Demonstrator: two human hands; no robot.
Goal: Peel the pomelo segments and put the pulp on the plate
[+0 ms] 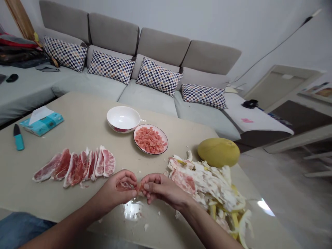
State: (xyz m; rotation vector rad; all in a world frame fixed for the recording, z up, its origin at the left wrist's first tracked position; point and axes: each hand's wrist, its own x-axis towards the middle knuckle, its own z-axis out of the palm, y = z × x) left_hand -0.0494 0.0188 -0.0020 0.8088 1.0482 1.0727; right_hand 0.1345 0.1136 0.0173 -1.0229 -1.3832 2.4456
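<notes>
My left hand and my right hand meet fingertip to fingertip just above the table. Both are closed, pinching a small pinkish piece of pomelo that the fingers partly hide. Left of them lies a row of red pomelo segments with whitish skin on them. Beyond the hands, a dark-rimmed plate holds a heap of loose pink pulp. Close by my right wrist is a pile of white and yellow peel and membrane.
A white bowl touches or nearly touches the plate. A whole pomelo sits behind the peel. At the far left are a tissue pack and a turquoise-handled knife. Scraps dot the table; a grey sofa stands beyond.
</notes>
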